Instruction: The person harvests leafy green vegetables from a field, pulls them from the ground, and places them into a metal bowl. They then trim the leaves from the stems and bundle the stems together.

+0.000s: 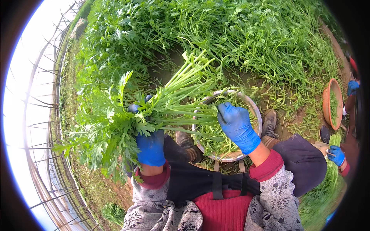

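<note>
My left hand [150,144], in a blue glove, is closed round a large bunch of leafy greens [179,101]. The toothed leaves hang to the left and the pale cut stems point right and up. My right hand [235,124], also gloved in blue, is at the stem ends with its fingers curled in; stems reach its fingertips, and what lies inside the fingers is hidden. Under the stems and right hand stands a round basin [258,115] with a pale rim, holding loose leaves and stems [222,147], between my shoes.
Dense greens [231,37] grow ahead. Trimmings [303,124] litter the soil. At right, a co-worker's gloved hand [336,155] holds a stem bunch near an orange basin [326,106]. A small bunch [113,213] lies at lower left. Greenhouse framing [43,101] curves along the left.
</note>
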Demonstrator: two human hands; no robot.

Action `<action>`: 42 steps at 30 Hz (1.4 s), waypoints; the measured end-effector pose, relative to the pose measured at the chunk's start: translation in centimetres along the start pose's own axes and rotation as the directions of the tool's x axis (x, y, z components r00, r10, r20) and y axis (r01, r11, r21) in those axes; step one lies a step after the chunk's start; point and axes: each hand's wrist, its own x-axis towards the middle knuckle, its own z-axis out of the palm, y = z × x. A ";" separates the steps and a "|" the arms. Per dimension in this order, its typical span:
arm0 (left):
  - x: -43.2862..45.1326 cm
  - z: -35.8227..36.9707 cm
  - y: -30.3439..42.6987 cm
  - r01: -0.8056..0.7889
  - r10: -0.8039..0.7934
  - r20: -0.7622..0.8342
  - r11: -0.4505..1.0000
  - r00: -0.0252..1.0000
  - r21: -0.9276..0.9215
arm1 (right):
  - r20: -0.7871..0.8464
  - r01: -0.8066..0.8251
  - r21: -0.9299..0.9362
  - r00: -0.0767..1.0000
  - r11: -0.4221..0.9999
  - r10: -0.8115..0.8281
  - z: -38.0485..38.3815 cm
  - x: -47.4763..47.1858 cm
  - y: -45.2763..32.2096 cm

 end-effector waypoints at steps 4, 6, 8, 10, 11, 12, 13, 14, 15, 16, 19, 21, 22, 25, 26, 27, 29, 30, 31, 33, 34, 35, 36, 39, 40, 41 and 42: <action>-0.6 -0.1 -0.1 -0.043 0.039 0.121 0.999 0.992 0.033 | 0.105 -0.448 0.603 0.865 0.660 0.491 -2.3 1.5 1.2; -0.2 0.6 -0.6 -0.106 0.073 0.187 0.978 0.980 0.177 | 0.094 -0.402 0.686 0.875 0.606 0.475 -2.3 4.2 1.1; 1.7 1.6 -1.0 -0.265 0.107 0.598 0.947 0.795 0.182 | 0.088 -0.339 0.712 0.912 0.614 0.401 -1.5 6.4 1.5; 2.7 3.1 -0.5 -0.377 0.041 0.838 0.904 0.545 0.201 | 0.112 -0.267 0.706 0.957 0.655 0.269 -0.3 6.9 2.8; 2.6 3.7 0.0 -0.449 -0.012 0.912 0.868 0.410 0.213 | 0.114 -0.356 0.558 0.928 0.749 0.355 0.1 6.5 3.8; 1.8 4.4 0.8 -0.413 -0.188 0.863 0.817 0.469 0.402 | 0.070 -0.363 0.429 0.927 0.827 0.370 0.1 5.9 5.2; 2.1 4.8 1.4 -0.439 -0.365 0.872 0.759 0.325 0.481 | -0.004 -0.328 0.293 0.939 0.898 0.344 -0.2 5.2 6.6; 0.4 5.0 0.7 -0.262 -0.375 0.785 0.796 0.493 0.545 | 0.101 -0.444 0.078 0.894 0.893 0.436 -1.0 4.3 7.8; -0.9 5.1 0.2 -0.261 -0.381 0.757 0.777 0.531 0.573 | 0.162 -0.546 -0.189 0.802 0.816 0.574 -2.2 3.5 8.7; -2.2 5.1 -0.5 -0.404 -0.342 0.748 0.676 0.569 0.616 | 0.169 -0.462 -0.090 0.866 0.882 0.471 -3.2 2.5 8.9; -3.6 4.6 -1.7 -0.798 -0.510 0.792 0.292 0.336 0.527 | 0.316 -0.532 0.284 0.837 0.798 0.446 -6.6 1.6 8.1; -4.4 4.7 -2.4 -0.792 -0.535 0.779 0.295 0.327 0.534 | 0.519 -0.584 0.658 0.809 0.475 0.275 -7.8 2.2 6.8; -4.5 4.8 -2.7 -0.841 -0.541 0.792 0.256 0.283 0.476 | 0.539 -0.593 0.552 0.790 0.587 0.292 -6.9 2.9 6.0; -5.0 5.3 -2.9 -0.863 -0.591 0.769 0.231 0.242 0.450 | 0.574 -0.510 0.335 0.777 0.792 0.257 -3.8 5.3 4.5; -5.4 5.4 -3.0 -0.827 -0.594 0.739 0.209 0.317 0.522 | 0.509 -0.444 0.318 0.825 0.837 0.244 -3.2 5.8 4.3; -5.6 5.3 -3.1 -0.858 -0.593 0.754 0.193 0.284 0.475 | 0.491 -0.422 0.243 0.830 0.873 0.265 -2.7 6.1 4.1; -6.1 5.0 -3.3 -0.909 -0.588 0.775 0.155 0.231 0.388 | 0.142 -0.263 -0.100 0.951 0.959 0.276 -3.4 6.5 3.8; -6.4 4.8 -3.4 -0.872 -0.592 0.744 0.136 0.308 0.470 | 0.169 -0.356 0.040 0.923 0.934 0.345 -4.3 6.5 3.5; -6.5 4.6 -3.5 -0.877 -0.597 0.739 0.118 0.312 0.465 | 0.298 -0.305 0.086 0.916 0.948 0.267 -5.1 6.5 3.0; -6.7 4.3 -3.9 -0.887 -0.612 0.728 0.092 0.308 0.453 | 0.544 -0.268 0.159 0.827 0.950 0.142 -7.1 5.9 1.2; -6.8 4.2 -4.0 -0.869 -0.599 0.722 0.085 0.346 0.487 | 0.598 -0.126 0.068 0.799 0.990 0.060 -6.6 6.1 0.1; -6.8 4.1 -4.2 -0.898 -0.591 0.743 0.070 0.313 0.434 | 0.604 0.112 0.085 0.784 0.990 -0.141 -6.2 6.2 -0.9; -6.7 4.1 -4.3 -0.918 -0.592 0.757 0.068 0.277 0.390 | 0.656 0.177 0.033 0.739 0.984 -0.155 -5.6 6.4 -1.8; -6.8 4.0 -4.6 -0.929 -0.591 0.772 0.097 0.235 0.357 | 0.819 0.213 -0.079 0.571 0.974 -0.058 -3.7 6.7 -2.7; -6.9 3.9 -4.7 -0.920 -0.576 0.772 0.086 0.267 0.382 | 0.825 0.221 -0.090 0.562 0.971 -0.051 -3.1 6.5 -2.7; -7.0 3.8 -4.8 -0.910 -0.559 0.773 0.079 0.298 0.408 | 0.833 0.241 -0.096 0.551 0.966 -0.055 -2.5 6.4 -2.5; -7.0 3.8 -4.9 -0.917 -0.540 0.790 0.079 0.290 0.391 | 0.815 0.270 -0.075 0.571 0.960 -0.097 -1.7 6.2 -2.2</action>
